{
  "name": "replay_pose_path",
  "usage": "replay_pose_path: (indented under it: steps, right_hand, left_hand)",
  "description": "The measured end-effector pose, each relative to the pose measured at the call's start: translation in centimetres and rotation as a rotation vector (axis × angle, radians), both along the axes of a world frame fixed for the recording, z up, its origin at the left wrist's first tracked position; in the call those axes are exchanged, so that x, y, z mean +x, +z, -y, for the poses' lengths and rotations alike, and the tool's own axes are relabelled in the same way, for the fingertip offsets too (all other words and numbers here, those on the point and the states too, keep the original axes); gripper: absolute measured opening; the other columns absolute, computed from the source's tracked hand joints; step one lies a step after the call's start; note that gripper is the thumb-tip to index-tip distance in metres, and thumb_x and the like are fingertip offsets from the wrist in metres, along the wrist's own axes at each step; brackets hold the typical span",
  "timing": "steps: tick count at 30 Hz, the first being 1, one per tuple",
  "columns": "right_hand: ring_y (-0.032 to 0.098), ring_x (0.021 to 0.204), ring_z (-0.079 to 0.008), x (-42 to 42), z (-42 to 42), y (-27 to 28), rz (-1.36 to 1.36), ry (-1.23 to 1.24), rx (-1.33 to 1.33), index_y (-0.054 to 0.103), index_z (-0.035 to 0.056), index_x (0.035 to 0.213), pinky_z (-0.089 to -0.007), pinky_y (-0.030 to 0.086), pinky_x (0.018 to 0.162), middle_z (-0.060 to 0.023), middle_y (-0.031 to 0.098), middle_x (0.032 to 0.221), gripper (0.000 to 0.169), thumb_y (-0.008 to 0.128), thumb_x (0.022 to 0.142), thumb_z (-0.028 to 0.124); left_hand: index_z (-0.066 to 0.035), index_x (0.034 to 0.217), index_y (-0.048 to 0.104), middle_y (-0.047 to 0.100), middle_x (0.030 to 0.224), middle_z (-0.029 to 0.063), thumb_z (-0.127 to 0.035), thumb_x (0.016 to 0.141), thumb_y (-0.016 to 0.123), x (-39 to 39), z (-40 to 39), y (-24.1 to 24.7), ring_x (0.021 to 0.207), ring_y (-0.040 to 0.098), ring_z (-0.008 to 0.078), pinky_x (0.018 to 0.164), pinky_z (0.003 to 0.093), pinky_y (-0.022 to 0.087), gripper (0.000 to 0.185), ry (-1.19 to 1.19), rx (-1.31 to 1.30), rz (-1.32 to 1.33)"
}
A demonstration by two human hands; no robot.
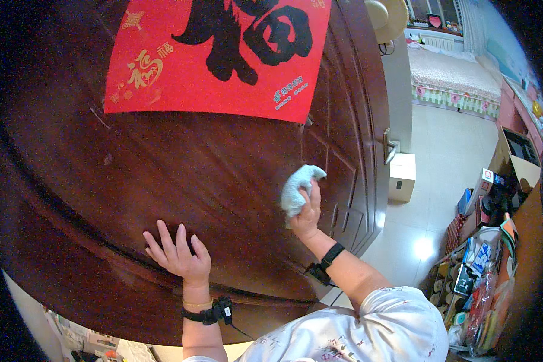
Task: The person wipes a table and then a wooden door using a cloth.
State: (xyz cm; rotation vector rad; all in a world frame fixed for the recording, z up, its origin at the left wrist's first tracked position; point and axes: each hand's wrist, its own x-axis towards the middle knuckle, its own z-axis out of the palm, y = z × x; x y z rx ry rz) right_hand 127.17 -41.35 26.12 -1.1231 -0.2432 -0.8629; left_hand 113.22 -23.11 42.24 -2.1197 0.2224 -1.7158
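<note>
My right hand (308,217) grips a bunched light blue cloth (296,192) against the dark brown wooden door (235,163), on its right half. The fingers lie over the cloth and hide part of it. Lower and to the left, my left hand (181,253) is empty, its fingers spread over the door surface. Whether the left palm presses on the wood is hard to tell. Above both hands, a red paper poster (217,90) with a large black character and gold prints is fixed to the door. Pale scuffs mark the wood below the poster's left corner.
A metal door handle (390,147) sits on the door's right edge. Beyond it are a cardboard box (402,176) on the tiled floor (427,167), a bed (454,74) and a hanging straw hat (391,20). A rack (457,271) crammed with shoes and bags stands at lower right.
</note>
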Motion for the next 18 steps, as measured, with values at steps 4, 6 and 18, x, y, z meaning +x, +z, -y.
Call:
replay_pose_path:
  steps: [4,6,18]
  right_hand:
    - [0.042,0.115,-0.0373,0.2,0.6,2.7,0.207,-0.599,-0.407,0.050,0.0099,0.113,-0.0464,0.036,0.093,-0.0181,0.044,0.124,0.041,0.060,0.075,0.023]
    - [0.037,0.120,-0.0402,0.1,0.7,8.0,0.318,-0.559,-0.436,0.051,0.0135,0.116,-0.0502,0.032,0.096,-0.0190,0.040,0.130,0.051,0.065,0.067,0.021]
    - [0.044,0.114,-0.0359,3.0,3.0,11.6,0.393,-0.634,-0.466,0.054,0.0171,0.109,-0.0460,0.035,0.094,-0.0161,0.045,0.126,0.049,0.069,0.064,0.027]
  left_hand:
    - [-0.009,0.102,0.059,0.044,0.131,0.0144,-0.018,0.082,0.052,0.0,0.0,0.0,0.127,0.029,0.0395,0.106,0.0506,0.013,0.023,0.007,-0.006,0.014]
    - [-0.008,0.102,0.059,0.044,0.131,0.0145,-0.019,0.082,0.052,0.1,0.2,-0.1,0.127,0.029,0.0397,0.105,0.0515,0.014,0.023,0.013,-0.010,0.012]
    - [-0.006,0.100,0.059,0.044,0.130,0.0176,-0.021,0.084,0.050,-0.6,0.1,0.2,0.126,0.030,0.0416,0.103,0.0532,0.017,0.023,0.047,0.008,-0.001]
